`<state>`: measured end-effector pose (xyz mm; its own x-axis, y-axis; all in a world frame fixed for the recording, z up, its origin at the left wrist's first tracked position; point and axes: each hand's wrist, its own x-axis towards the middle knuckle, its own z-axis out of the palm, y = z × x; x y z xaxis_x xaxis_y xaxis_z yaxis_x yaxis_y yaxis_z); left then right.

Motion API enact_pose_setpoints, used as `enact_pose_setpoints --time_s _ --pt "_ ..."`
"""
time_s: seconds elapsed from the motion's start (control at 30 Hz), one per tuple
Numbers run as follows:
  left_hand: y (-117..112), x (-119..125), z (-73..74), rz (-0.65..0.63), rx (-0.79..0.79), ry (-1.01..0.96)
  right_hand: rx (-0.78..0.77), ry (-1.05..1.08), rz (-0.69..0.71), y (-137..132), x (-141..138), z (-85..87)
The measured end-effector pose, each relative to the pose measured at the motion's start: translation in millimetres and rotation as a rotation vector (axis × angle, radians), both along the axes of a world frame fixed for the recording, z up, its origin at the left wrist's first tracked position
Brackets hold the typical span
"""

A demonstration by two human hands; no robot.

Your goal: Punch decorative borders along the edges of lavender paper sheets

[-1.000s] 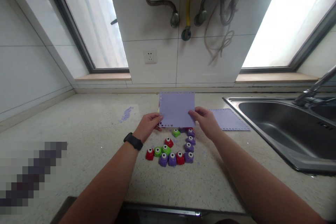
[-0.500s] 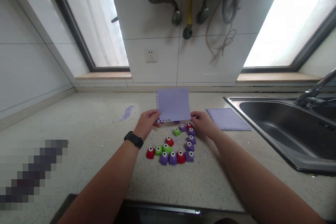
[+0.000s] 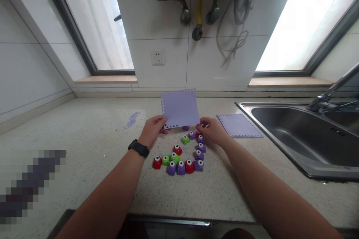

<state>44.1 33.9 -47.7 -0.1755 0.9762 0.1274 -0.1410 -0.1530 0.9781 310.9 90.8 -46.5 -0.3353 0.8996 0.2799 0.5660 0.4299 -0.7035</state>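
A sheet of lilac paper [image 3: 180, 107] is held up off the counter, tilted toward me, with small punched holes along its left and top edges and part of its bottom edge. My left hand [image 3: 153, 129] pinches its lower left corner; a black band circles that wrist. At the lower right corner, the fingers of my right hand [image 3: 210, 130] are closed on the paper. Below it stand several small craft punches: purple ones [image 3: 181, 168], red ones [image 3: 189, 166] and green ones [image 3: 174, 157], with white tops marked by dark shapes. The paper and my hands partly hide the farthest punches.
A second lilac sheet [image 3: 238, 125] with punched edges lies to the right, beside the steel sink [image 3: 283, 127]. Small lilac paper bits [image 3: 131, 120] lie at the left on the speckled counter [image 3: 92, 138]. The tiled wall [image 3: 162, 78] rises behind.
The whole view has shifted slightly, so things appear a little farther left. The held sheet has tilted a little, its right side higher. Both hands keep their hold.
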Motion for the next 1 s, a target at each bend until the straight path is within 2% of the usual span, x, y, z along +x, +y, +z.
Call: enact_pose_setpoints --time_s 0.17,0.33,0.5,0.7,0.83,0.9,1.0 --pt "-0.4 0.3 1.4 0.031 -0.002 -0.053 0.034 -0.038 0.088 -11.1 -5.1 7.6" --pt "1.1 -1.6 0.5 0.026 0.007 -0.116 0.267 -0.267 0.304 -26.0 -14.2 14.6" --pt "0.6 -1.3 1.3 -0.003 0.016 -0.151 0.243 -0.382 0.303 -32.1 -20.0 12.9" --pt "-2.5 0.9 2.5 -0.056 0.024 -0.166 0.223 -0.334 0.294 -35.2 -22.3 12.3" --pt "-3.1 1.5 1.8 -0.075 0.024 -0.183 0.165 -0.155 0.257 -36.0 -22.6 14.5" --pt "-2.9 1.8 1.8 -0.077 0.02 -0.191 0.031 0.055 0.165 -34.1 -22.7 15.3" --pt "-3.4 3.1 3.4 -0.083 0.007 -0.195 -0.257 0.517 0.074 -31.1 -23.6 18.4"
